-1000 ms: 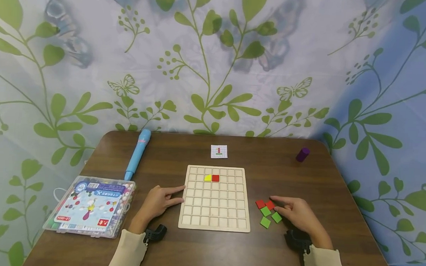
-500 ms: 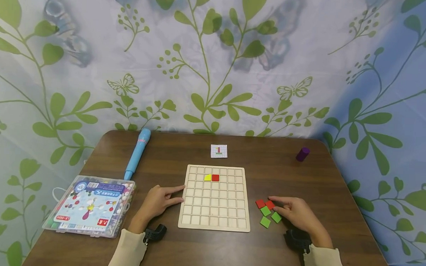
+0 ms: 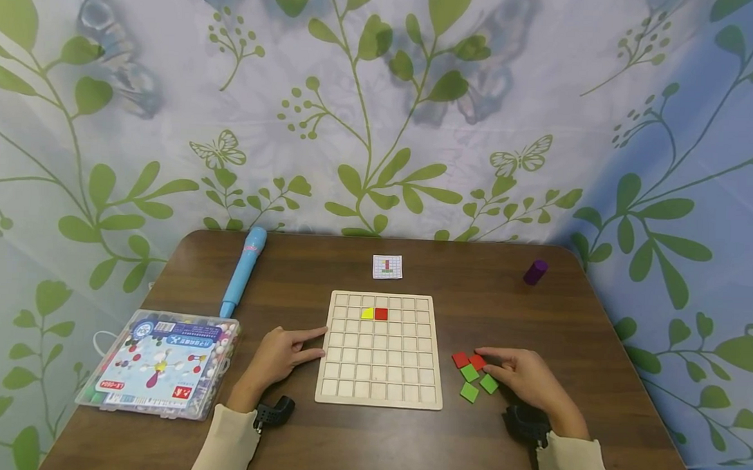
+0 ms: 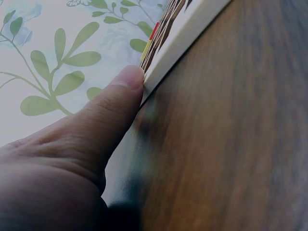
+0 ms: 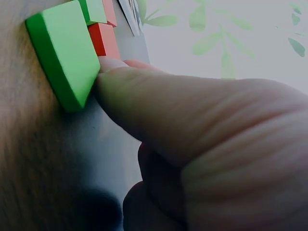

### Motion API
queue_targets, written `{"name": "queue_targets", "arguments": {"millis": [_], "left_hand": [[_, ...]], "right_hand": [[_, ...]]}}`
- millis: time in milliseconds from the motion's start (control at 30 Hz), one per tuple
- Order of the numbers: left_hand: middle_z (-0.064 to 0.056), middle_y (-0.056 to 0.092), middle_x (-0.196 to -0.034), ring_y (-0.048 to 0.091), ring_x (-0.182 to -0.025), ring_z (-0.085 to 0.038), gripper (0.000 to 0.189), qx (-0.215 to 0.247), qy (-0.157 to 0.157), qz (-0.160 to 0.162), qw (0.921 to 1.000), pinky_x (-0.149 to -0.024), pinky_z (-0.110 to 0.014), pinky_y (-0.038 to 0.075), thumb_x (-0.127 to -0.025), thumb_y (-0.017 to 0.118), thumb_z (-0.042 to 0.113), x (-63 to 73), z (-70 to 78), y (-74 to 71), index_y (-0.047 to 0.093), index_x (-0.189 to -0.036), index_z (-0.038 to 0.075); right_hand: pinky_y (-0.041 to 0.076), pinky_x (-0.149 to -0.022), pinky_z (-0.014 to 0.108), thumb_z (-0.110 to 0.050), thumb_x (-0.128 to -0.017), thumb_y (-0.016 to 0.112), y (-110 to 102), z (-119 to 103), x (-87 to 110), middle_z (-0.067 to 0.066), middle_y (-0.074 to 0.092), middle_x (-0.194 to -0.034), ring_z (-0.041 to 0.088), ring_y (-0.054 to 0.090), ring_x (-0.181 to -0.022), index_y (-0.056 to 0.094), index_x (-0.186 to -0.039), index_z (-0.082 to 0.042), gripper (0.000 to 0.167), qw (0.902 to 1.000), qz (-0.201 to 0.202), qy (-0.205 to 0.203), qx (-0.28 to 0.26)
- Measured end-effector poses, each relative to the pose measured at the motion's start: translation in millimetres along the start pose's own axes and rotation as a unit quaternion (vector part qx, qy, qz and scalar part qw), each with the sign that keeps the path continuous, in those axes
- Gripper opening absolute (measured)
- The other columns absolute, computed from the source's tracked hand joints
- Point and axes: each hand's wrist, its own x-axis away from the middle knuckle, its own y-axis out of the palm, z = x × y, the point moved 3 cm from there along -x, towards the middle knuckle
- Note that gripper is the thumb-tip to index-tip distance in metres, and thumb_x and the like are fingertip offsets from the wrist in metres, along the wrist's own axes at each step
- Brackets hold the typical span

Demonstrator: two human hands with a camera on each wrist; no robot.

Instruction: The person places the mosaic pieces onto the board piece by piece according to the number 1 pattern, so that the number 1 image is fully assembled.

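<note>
A wooden grid board [image 3: 372, 373] lies flat mid-table in the head view. In its upper part, a yellow tile with a cut corner [image 3: 367, 314] sits beside a red square tile [image 3: 381, 314]. The left hand [image 3: 277, 354] touches the board's left edge with extended index finger and thumb. Right of the board lie a loose red tile [image 3: 459, 360] and several green tiles [image 3: 468, 392]. My right hand [image 3: 521, 375] pinches another red tile [image 3: 476, 362] of this group between thumb and index finger. A green tile [image 5: 67, 53] stands close to the thumb in the right wrist view.
A small pattern card [image 3: 387, 267] lies behind the board. To the left are a blue microphone-like stick [image 3: 243, 272] and a clear plastic case [image 3: 157, 366] with a printed label. A purple cylinder [image 3: 535, 272] is at the back right, before a leaf-patterned cloth [image 3: 381, 111].
</note>
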Motion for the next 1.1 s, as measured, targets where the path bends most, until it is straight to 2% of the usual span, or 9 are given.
{"name": "queue_targets", "arguments": {"millis": [233,600,733,900,1100], "left_hand": [[0.019,0.025,-0.049,0.014,-0.050,0.000,0.048,-0.002,-0.006,-0.005,1.0000,-0.050,-0.021,0.020,-0.090,0.077,0.043,-0.4,0.1,0.0,0.070,-0.135,0.027],[0.020,0.025,-0.049,0.014,-0.049,0.001,0.048,0.000,-0.001,-0.002,1.0000,-0.051,-0.021,0.020,-0.090,0.077,0.042,0.0,0.9,-0.3,0.070,-0.134,0.026],[0.019,0.027,-0.048,0.015,-0.049,0.001,0.048,-0.001,-0.003,-0.005,1.0000,-0.050,-0.020,0.020,-0.090,0.077,0.042,0.3,1.1,-0.3,0.070,-0.135,0.026],[0.018,0.027,-0.048,0.015,-0.048,0.001,0.048,0.000,-0.004,-0.006,1.0000,-0.050,-0.020,0.020,-0.090,0.076,0.043,-0.4,1.1,0.0,0.070,-0.135,0.027],[0.020,0.025,-0.048,0.014,-0.048,0.001,0.048,0.007,0.000,-0.002,1.0000,-0.050,-0.020,0.020,-0.091,0.075,0.045,0.4,0.9,0.2,0.070,-0.134,0.026]], "right_hand": [[0.031,-0.048,0.025,-0.031,-0.092,0.078,2.4,2.2,0.7,-0.011,0.037,-0.057,0.005,0.033,-0.049,0.075,-0.126,-0.020,0.036,0.9995,0.010,0.022,0.019],[0.031,-0.049,0.025,-0.038,-0.092,0.077,3.7,4.2,0.6,-0.012,0.036,-0.057,0.004,0.032,-0.050,0.076,-0.125,-0.019,0.037,0.9994,0.024,0.014,0.020],[0.030,-0.048,0.025,-0.037,-0.092,0.077,2.7,4.4,1.7,-0.012,0.036,-0.057,0.004,0.030,-0.049,0.076,-0.124,-0.018,0.037,0.9995,0.029,0.013,-0.001],[0.028,-0.046,0.024,-0.035,-0.092,0.078,1.0,6.2,3.4,-0.010,0.034,-0.057,0.005,0.028,-0.049,0.076,-0.122,-0.014,0.037,0.9979,0.037,0.032,-0.043],[0.027,-0.047,0.024,-0.033,-0.092,0.078,0.9,6.9,2.2,-0.010,0.034,-0.057,0.005,0.028,-0.050,0.076,-0.120,-0.010,0.036,0.9973,0.051,0.037,-0.038]]}}
